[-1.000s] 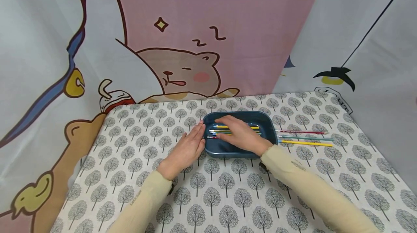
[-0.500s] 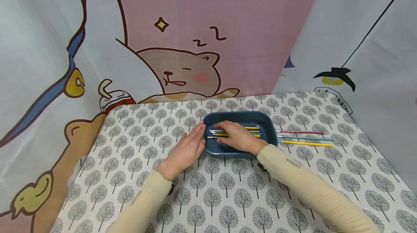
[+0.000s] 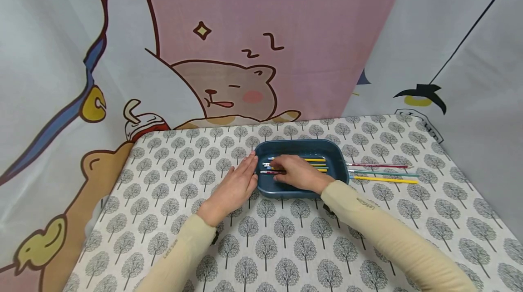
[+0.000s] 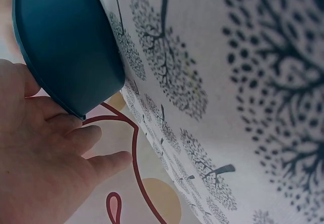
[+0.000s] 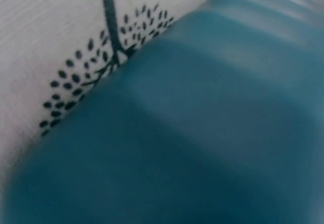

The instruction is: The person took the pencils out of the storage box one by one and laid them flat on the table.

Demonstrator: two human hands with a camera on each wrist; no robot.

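Observation:
A dark blue plastic box [image 3: 302, 194] stands on the cloth, several pencils [image 3: 318, 160] lying lengthwise inside it. My left hand [image 3: 230, 187] rests its extended fingers against the box's left end. In the left wrist view, that hand [image 4: 45, 153] touches the rim of the box [image 4: 71, 46] from outside. Inside the box, my right hand [image 3: 300, 174] reaches down with bent fingers over the pencils, beside one with a dark red shaft [image 3: 267, 172]. Whether it pinches a pencil is hidden. Only the box wall [image 5: 202, 122] and cloth show in the right wrist view.
Right of the box, a red pencil [image 3: 380, 165], a green pencil [image 3: 388, 173] and a yellow pencil [image 3: 388, 180] lie on the tree-print tablecloth [image 3: 265, 246]. A cartoon curtain [image 3: 318, 42] hangs behind the table.
My right hand has moved slightly left and lower among the pencils, its fingers drawing closer to the thumb. My left hand and the box have stayed in place.

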